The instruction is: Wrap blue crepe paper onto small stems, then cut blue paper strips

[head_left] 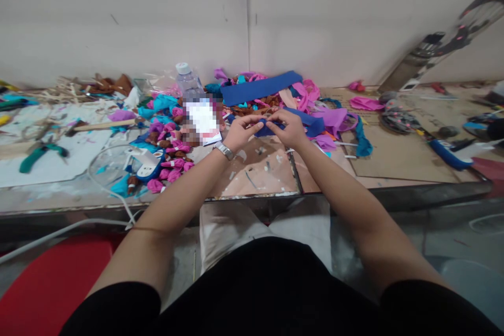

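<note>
My left hand [242, 133], with a metal-banded watch [224, 150] at its wrist, pinches one end of a small piece of dark blue fabric [264, 127]. On the other side of that piece, my right hand [289, 128] pinches it too, so the two hands almost meet. Both are over the near part of the table. Behind them lies a wide blue fabric strip [262, 88] on a heap of pink, purple and brown pieces. More blue fabric [309, 122] sits just beyond my right hand. Fine detail between the fingertips is too small to make out.
A phone [202, 118] with a lit screen and a clear bottle [189, 81] stand left of my hands. Further left are a white-and-blue power strip [147, 164], a hammer [102, 125] and green-handled pliers [39, 157]. Cardboard [397, 152] and another blue-and-white device [452, 155] lie right.
</note>
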The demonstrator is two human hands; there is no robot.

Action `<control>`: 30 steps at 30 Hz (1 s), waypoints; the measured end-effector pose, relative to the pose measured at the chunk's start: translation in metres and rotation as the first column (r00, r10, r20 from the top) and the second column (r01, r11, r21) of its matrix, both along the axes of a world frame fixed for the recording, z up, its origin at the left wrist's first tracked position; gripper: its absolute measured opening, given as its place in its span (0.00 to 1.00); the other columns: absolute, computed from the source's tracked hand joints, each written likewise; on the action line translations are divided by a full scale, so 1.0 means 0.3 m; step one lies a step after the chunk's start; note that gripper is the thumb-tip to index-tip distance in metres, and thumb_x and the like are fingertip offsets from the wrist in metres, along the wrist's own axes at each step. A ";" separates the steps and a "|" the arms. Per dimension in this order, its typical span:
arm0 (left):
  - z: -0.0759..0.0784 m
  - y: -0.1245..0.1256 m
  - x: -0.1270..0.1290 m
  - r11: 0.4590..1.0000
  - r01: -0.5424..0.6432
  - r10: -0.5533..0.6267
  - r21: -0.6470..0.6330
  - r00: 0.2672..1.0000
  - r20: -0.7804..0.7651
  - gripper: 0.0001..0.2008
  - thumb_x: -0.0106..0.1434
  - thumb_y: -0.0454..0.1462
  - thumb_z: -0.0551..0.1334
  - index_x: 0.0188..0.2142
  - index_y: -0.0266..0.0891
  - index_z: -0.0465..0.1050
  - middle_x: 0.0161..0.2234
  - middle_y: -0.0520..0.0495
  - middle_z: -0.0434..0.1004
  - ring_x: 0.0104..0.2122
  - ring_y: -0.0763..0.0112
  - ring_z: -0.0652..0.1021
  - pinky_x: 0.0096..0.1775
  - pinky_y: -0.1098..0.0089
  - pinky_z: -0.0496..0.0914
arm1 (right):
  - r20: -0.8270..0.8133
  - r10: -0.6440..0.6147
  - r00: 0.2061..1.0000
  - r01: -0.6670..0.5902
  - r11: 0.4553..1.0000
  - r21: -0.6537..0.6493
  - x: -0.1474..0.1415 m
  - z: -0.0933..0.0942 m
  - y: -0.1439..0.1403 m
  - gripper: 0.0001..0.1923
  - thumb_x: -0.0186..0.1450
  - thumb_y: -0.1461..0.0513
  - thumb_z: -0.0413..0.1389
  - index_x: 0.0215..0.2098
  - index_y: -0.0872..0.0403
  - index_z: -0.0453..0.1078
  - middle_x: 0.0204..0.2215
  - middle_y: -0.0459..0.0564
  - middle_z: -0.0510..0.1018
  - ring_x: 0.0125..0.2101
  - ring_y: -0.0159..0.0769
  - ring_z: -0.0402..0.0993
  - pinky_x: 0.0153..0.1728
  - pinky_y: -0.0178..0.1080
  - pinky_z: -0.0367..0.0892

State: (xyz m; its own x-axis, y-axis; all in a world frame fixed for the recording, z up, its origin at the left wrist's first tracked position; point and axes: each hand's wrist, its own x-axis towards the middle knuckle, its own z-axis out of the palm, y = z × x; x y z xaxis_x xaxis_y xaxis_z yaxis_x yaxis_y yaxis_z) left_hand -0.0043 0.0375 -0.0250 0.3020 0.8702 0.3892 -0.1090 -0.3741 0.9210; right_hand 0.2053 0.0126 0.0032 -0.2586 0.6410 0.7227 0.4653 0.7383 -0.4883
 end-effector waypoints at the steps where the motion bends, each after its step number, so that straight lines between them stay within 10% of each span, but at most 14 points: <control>1: 0.005 -0.005 0.001 1.000 -0.006 0.006 -0.001 1.000 -0.001 0.26 0.54 0.53 0.77 0.47 0.41 0.85 0.45 0.43 0.86 0.43 0.61 0.83 0.48 0.62 0.76 | -0.002 -0.001 1.000 0.001 1.000 0.003 0.000 0.000 0.000 0.19 0.71 0.46 0.59 0.38 0.51 0.79 0.37 0.53 0.85 0.38 0.42 0.79 0.44 0.45 0.73; 30: -0.008 0.010 0.002 0.999 -0.033 0.033 -0.008 0.999 0.037 0.24 0.54 0.53 0.78 0.46 0.43 0.86 0.45 0.43 0.87 0.43 0.62 0.83 0.49 0.62 0.75 | -0.008 0.024 1.000 -0.024 0.999 0.022 0.000 -0.006 0.007 0.23 0.71 0.41 0.57 0.36 0.50 0.80 0.35 0.52 0.85 0.38 0.42 0.80 0.45 0.46 0.73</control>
State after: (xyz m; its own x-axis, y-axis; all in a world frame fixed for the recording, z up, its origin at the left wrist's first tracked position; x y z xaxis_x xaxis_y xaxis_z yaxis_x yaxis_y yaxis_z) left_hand -0.0036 0.0404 -0.0274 0.2586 0.8822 0.3935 -0.1306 -0.3716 0.9191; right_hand 0.2053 0.0148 0.0013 -0.2676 0.6188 0.7385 0.4429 0.7597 -0.4761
